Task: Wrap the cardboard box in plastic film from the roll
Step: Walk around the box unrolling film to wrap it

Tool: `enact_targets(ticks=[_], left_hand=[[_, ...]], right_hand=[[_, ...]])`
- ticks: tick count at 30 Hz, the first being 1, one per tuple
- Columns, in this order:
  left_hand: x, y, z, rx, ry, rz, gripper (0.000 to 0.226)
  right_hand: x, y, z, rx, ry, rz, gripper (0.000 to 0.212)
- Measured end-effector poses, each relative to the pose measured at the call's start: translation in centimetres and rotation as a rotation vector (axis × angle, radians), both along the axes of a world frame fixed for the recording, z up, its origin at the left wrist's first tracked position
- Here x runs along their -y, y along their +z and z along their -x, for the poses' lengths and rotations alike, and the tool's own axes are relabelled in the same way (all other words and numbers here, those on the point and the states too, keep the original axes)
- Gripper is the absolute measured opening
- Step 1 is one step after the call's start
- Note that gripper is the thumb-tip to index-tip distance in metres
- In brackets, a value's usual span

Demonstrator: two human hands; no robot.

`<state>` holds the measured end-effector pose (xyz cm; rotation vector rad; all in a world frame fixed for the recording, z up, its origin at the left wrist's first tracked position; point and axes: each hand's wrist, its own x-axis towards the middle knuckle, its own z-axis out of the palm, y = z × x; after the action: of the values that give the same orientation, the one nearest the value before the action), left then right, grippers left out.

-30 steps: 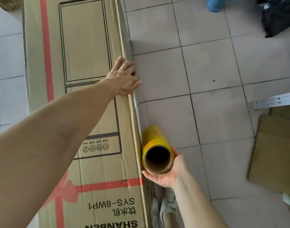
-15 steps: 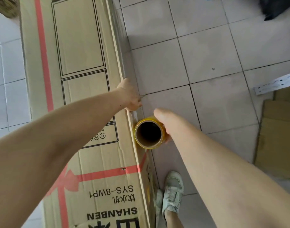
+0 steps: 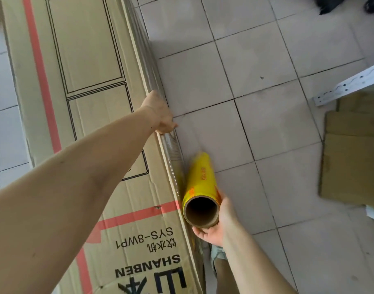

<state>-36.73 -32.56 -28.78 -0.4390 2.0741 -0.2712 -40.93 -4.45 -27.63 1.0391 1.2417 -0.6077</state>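
The left hand (image 3: 159, 115) presses its fingers, hidden over the edge, against the film on the right long side of the cardboard box (image 3: 86, 81), which stands on the floor (image 3: 256, 102); the right hand (image 3: 213, 228) cups the near end of the yellow roll (image 3: 200, 187) just beside that side. The film is mid-pull along the box, I'd say; next the roll must round the near corner under tension. Flattened cardboard (image 3: 351, 155) and a white strip (image 3: 347, 83) lie well apart, and only the person's own shoe (image 3: 218, 254) crowds the path.
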Motion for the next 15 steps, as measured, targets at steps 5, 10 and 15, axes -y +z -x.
enact_targets(ticks=[5,10,15], left_hand=[[-1.6,0.5,-0.4,0.002,-0.051,-0.037,0.065],[-5.4,-0.7,-1.7,-0.006,-0.113,-0.209,0.064],[-7.5,-0.3,-2.4,-0.033,-0.128,-0.204,0.06]], right_hand=[[-0.4,0.7,0.2,-0.004,0.012,-0.006,0.057],[3.3,0.4,2.1,-0.57,0.757,0.149,0.039],[8.2,0.6,1.9,-0.563,1.336,0.324,0.048]])
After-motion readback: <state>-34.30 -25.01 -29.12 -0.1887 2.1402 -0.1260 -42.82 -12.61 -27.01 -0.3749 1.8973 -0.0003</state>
